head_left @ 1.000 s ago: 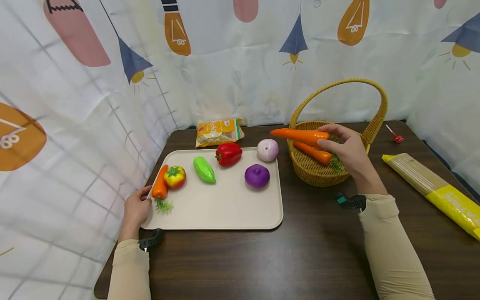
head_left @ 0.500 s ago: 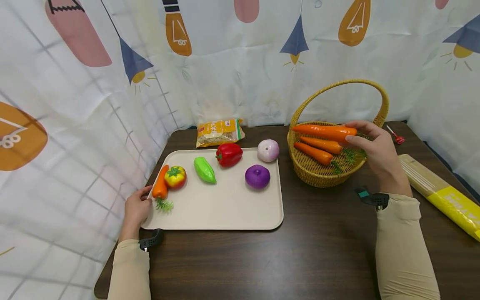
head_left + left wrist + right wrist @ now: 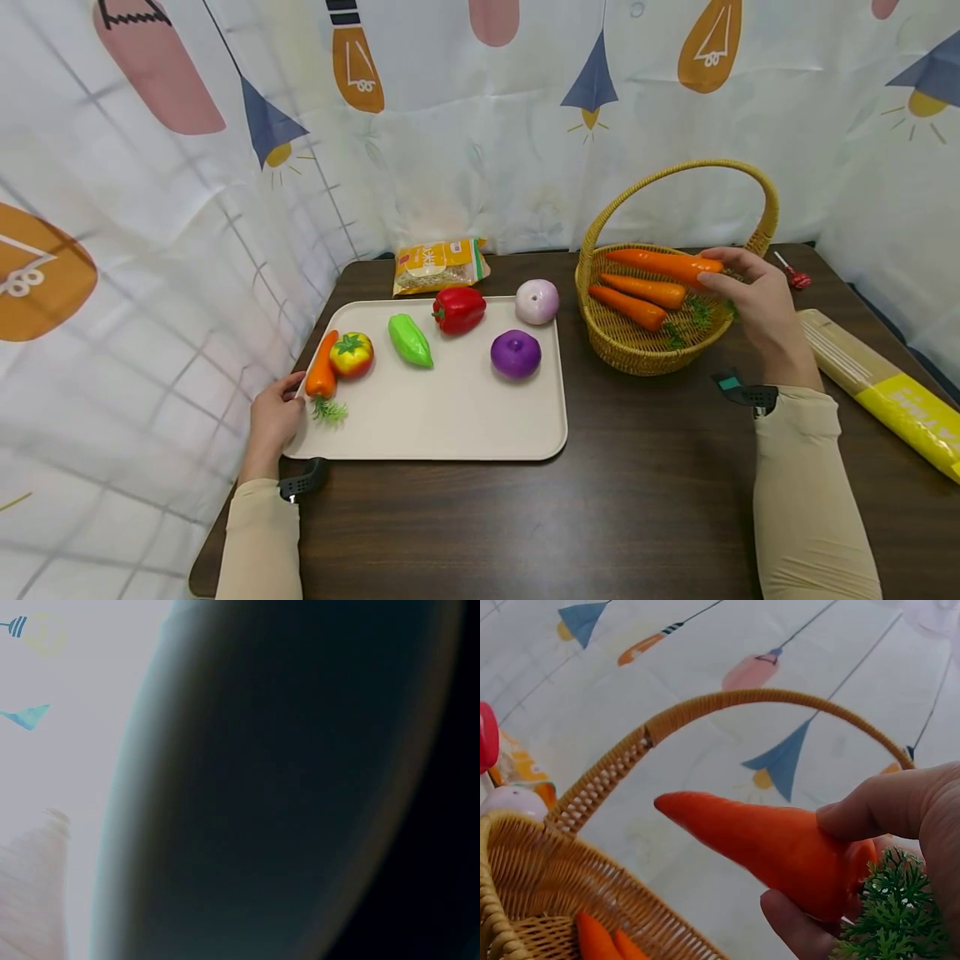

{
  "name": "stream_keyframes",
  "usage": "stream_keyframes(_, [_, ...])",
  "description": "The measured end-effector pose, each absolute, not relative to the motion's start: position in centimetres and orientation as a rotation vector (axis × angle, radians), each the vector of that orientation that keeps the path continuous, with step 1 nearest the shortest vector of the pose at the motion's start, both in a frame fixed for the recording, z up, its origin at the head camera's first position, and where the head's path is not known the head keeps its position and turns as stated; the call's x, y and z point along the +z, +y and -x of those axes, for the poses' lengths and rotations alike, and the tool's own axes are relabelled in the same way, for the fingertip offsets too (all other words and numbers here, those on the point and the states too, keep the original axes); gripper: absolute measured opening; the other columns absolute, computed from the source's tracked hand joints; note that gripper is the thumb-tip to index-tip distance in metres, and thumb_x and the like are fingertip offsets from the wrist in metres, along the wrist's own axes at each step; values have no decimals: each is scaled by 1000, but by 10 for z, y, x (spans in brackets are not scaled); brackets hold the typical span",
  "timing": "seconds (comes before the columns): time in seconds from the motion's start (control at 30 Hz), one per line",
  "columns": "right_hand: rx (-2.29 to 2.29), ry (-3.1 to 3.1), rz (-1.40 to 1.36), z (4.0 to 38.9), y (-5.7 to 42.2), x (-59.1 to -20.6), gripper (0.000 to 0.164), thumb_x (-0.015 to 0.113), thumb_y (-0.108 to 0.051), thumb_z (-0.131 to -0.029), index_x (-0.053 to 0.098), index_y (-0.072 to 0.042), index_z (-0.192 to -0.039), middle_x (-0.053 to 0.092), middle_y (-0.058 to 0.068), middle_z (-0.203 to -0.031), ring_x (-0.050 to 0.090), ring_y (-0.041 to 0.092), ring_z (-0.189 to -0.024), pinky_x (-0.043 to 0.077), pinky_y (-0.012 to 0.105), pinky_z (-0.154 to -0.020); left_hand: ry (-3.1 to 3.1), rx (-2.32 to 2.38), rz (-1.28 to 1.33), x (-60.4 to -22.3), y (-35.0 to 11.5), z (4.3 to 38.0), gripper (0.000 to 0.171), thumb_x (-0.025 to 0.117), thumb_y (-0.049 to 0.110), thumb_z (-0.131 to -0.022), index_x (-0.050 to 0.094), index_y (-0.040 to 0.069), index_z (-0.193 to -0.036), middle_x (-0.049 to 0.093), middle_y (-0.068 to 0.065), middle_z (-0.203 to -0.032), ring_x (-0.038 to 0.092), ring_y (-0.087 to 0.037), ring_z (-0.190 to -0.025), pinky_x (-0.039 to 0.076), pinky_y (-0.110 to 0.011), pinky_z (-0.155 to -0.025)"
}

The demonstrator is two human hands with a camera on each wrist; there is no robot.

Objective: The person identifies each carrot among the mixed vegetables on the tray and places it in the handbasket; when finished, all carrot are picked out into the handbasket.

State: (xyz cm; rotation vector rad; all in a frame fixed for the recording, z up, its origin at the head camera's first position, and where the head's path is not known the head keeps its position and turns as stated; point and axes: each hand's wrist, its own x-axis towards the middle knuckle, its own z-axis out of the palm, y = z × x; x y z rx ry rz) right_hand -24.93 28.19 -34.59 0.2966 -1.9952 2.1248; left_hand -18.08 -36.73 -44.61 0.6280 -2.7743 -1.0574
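In the head view my right hand point(image 3: 757, 308) pinches an orange toy carrot point(image 3: 663, 264) by its thick end, over the wicker basket point(image 3: 637, 360). The right wrist view shows thumb and fingers around that carrot point(image 3: 757, 844), its green leaves point(image 3: 892, 907) by the palm. Two more carrots point(image 3: 630, 307) lie in the basket below. My left hand point(image 3: 273, 417) grips the left rim of the cream tray point(image 3: 442, 425). On the tray are a carrot point(image 3: 321, 367), a red-yellow tomato point(image 3: 351, 355), a green pepper point(image 3: 409, 340), a red bell pepper point(image 3: 459, 311), a purple onion point(image 3: 515, 354) and a pale onion point(image 3: 537, 302).
A yellow bag of grain point(image 3: 438, 267) lies behind the tray. Right of the basket are a red lollipop point(image 3: 797, 279) and a long yellow noodle packet point(image 3: 885, 392). The basket handle arches above the right hand. The left wrist view is mostly dark and blurred.
The right hand has moved right with the carrot, from the basket's left side to over its middle and right. Both carrots in the basket now show fully. The left hand and tray have stayed still.
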Motion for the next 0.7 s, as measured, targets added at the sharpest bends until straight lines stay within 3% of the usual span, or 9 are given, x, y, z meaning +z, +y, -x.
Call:
stream_keyframes(0.2, [2157,-2030,-221,258,279,-357,42,71,-9,-88,58,3,-126,57,4,-110,70,11,-78,53,19,-69,-2772,-1066,-629,-445,-366,181,52,45,1,-89,48,0,-141,54,-26,-126,49,-35,-108,39,-35,-81])
stream_keyframes(0.47, [1922,-2353,-151,268,266,-372,49,68,-25,-91,55,-2,-133,52,-4,-123,65,5,-93,51,18,-79,-2759,-1058,-583,-448,-368,179,52,44,-1,-90,49,-1,-141,55,-23,-130,51,-32,-109,39,-30,-78])
stream_keyframes(0.7, [1811,-2486,-199,272,256,-381,49,67,-28,-92,54,-1,-131,51,3,-119,61,7,-90,52,22,-77,-2761,-1082,-596,-447,-367,179,52,44,-1,-91,47,0,-143,54,-23,-132,49,-32,-110,38,-32,-79])
